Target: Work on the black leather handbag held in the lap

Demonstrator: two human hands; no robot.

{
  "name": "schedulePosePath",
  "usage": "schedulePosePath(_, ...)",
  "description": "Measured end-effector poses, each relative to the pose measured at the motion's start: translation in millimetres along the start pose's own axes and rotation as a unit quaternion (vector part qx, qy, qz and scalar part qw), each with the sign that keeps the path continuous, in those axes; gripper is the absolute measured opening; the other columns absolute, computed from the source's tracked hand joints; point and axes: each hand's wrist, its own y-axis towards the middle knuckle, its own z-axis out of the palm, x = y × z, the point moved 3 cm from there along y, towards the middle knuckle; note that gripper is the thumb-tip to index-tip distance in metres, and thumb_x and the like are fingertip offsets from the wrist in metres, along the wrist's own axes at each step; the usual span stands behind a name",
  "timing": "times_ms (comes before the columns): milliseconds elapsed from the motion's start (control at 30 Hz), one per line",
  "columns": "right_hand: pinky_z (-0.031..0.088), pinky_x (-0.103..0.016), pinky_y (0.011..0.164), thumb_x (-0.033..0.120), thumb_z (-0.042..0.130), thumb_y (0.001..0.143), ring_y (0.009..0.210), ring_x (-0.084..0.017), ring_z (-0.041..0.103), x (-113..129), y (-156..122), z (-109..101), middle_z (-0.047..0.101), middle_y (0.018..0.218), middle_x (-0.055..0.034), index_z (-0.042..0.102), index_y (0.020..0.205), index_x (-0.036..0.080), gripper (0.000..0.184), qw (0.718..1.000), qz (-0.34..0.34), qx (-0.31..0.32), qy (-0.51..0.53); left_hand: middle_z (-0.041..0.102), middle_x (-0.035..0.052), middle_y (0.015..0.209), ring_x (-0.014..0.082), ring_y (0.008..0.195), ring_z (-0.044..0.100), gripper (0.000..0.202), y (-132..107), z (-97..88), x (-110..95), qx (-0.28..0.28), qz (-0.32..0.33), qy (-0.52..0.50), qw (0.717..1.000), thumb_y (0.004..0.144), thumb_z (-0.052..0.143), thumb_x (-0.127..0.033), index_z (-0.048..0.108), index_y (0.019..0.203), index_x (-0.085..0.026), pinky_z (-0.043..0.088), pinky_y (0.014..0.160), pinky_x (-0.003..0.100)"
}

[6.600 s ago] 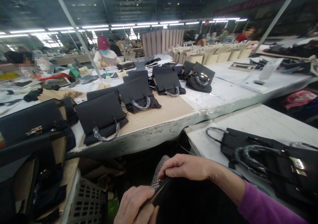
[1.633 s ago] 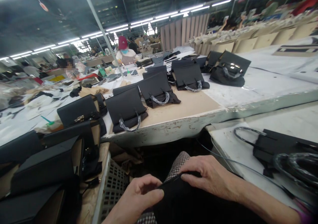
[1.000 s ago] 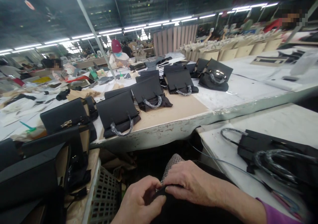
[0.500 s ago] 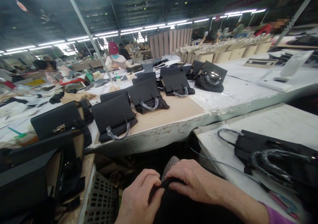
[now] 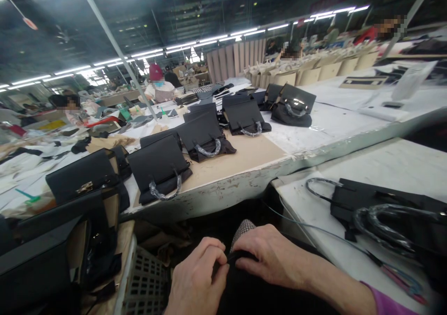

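Low at the front, my left hand [image 5: 199, 272] is closed, its thumb and fingers pinching the edge of some black material [image 5: 254, 292]. Just to its right, my right hand [image 5: 270, 255] grips the same edge with fingers curled. The material looks like dark cloth or soft leather; which item it belongs to I cannot tell, as most of it blends into shadow. A bit of small-checked fabric [image 5: 243, 229] pokes up behind my right fingers. Closest on the right lies a black handbag [image 5: 363, 203] with plastic-wrapped handles.
Several black handbags [image 5: 159, 162] stand along the long white table [image 5: 223, 191] ahead. More black bags [image 5: 38, 263] are stacked at left above a plastic crate [image 5: 148, 277]. A thin cable [image 5: 314, 224] crosses the right-hand table [image 5: 401, 161]. Co-workers sit further back.
The view has tilted and shifted slightly. Both hands keep hold of the black material's edge, with hardly any movement of the fingers.
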Motion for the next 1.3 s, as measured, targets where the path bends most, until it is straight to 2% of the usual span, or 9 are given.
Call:
schedulePosePath(133, 0.044, -0.029, 0.073, 0.026, 0.063, 0.090, 0.088, -0.022, 0.071, -2, 2, -1, 0.076, 0.092, -0.0019, 0.071, 0.099, 0.021, 0.013, 1.000, 0.002, -0.002, 0.006, 0.066, 0.0001, 0.096, 0.0137, 0.077, 0.065, 0.013, 1, 1.7, 0, -0.008, 0.030, -0.009, 0.999, 0.086, 0.055, -0.010, 0.056, 0.080, -0.022, 0.050, 0.070, 0.023)
schedulePosePath(333, 0.044, -0.028, 0.074, 0.025, 0.062, 0.090, 0.088, -0.021, 0.071, -3, 1, -2, 0.076, 0.091, -0.0022, 0.071, 0.097, 0.020, 0.012, 1.000, 0.008, 0.003, 0.013, 0.067, 0.0045, 0.090, 0.0145, 0.076, 0.064, 0.018, -3, 1.0, -9, -0.119, 0.174, -0.004, 0.977, 0.091, 0.050, -0.004, 0.061, 0.091, -0.018, 0.051, 0.070, 0.022)
schedulePosePath(400, 0.044, -0.028, 0.073, 0.025, 0.062, 0.090, 0.087, -0.021, 0.071, -3, 2, -1, 0.076, 0.090, -0.0017, 0.071, 0.096, 0.021, 0.011, 1.000, 0.006, 0.002, 0.012, 0.068, 0.0047, 0.092, 0.0147, 0.077, 0.065, 0.017, -2, -0.1, -8, -0.105, 0.177, 0.012, 0.979, 0.091, 0.051, -0.004, 0.061, 0.091, -0.018, 0.052, 0.070, 0.022)
schedulePosePath(567, 0.043, -0.027, 0.071, 0.025, 0.064, 0.089, 0.086, -0.021, 0.070, -2, 5, 1, 0.076, 0.088, -0.0018, 0.071, 0.094, 0.021, 0.010, 1.000, 0.004, 0.004, 0.004, 0.067, 0.0024, 0.093, 0.0130, 0.068, 0.066, 0.014, 3, 4.4, 1, -0.029, 0.100, 0.039, 0.994, 0.087, 0.049, -0.008, 0.053, 0.081, -0.020, 0.051, 0.059, 0.022)
schedulePosePath(767, 0.042, -0.025, 0.071, 0.023, 0.064, 0.090, 0.083, -0.018, 0.071, -2, 6, 0, 0.076, 0.085, -0.0006, 0.071, 0.088, 0.020, 0.008, 1.000, 0.001, 0.027, 0.010, 0.070, 0.0056, 0.086, 0.0130, 0.062, 0.065, 0.017, 3, 8.5, -3, -0.087, 0.258, 0.099, 0.957, 0.087, 0.048, -0.002, 0.055, 0.084, -0.016, 0.053, 0.060, 0.022)
schedulePosePath(967, 0.039, -0.028, 0.068, 0.029, 0.064, 0.092, 0.083, -0.022, 0.072, 1, 10, 1, 0.077, 0.084, -0.0026, 0.073, 0.090, 0.021, 0.012, 0.999, 0.020, 0.036, -0.021, 0.072, 0.0130, 0.102, 0.0184, 0.074, 0.069, 0.013, -2, 6.3, 4, -0.069, 0.305, 0.120, 0.942, 0.088, 0.055, -0.006, 0.062, 0.099, -0.010, 0.058, 0.067, 0.028)
schedulePosePath(1067, 0.039, -0.028, 0.068, 0.026, 0.064, 0.091, 0.083, -0.022, 0.072, 2, 12, -1, 0.077, 0.085, -0.0026, 0.074, 0.091, 0.021, 0.011, 0.998, 0.034, 0.039, -0.023, 0.072, 0.0110, 0.100, 0.0164, 0.073, 0.069, 0.010, -4, 6.7, 6, -0.084, 0.291, 0.107, 0.947, 0.088, 0.054, -0.005, 0.060, 0.093, -0.013, 0.057, 0.067, 0.026)
schedulePosePath(1133, 0.040, -0.027, 0.068, 0.025, 0.065, 0.091, 0.083, -0.021, 0.072, 2, 11, -2, 0.077, 0.085, -0.0020, 0.074, 0.091, 0.021, 0.011, 0.998, 0.038, 0.041, -0.015, 0.071, 0.0068, 0.092, 0.0134, 0.069, 0.068, 0.014, -4, 7.0, 8, -0.092, 0.252, 0.072, 0.961, 0.088, 0.052, -0.003, 0.056, 0.085, -0.016, 0.055, 0.066, 0.022)
schedulePosePath(1300, 0.041, -0.022, 0.067, 0.027, 0.067, 0.090, 0.077, -0.017, 0.070, -4, 9, -1, 0.076, 0.080, 0.0010, 0.075, 0.088, 0.022, 0.010, 0.997, 0.030, 0.034, 0.055, 0.066, 0.0011, 0.084, 0.0112, 0.071, 0.064, 0.016, -2, 9.6, 12, -0.025, 0.082, -0.077, 0.993, 0.088, 0.049, -0.006, 0.053, 0.081, -0.020, 0.050, 0.066, 0.019)
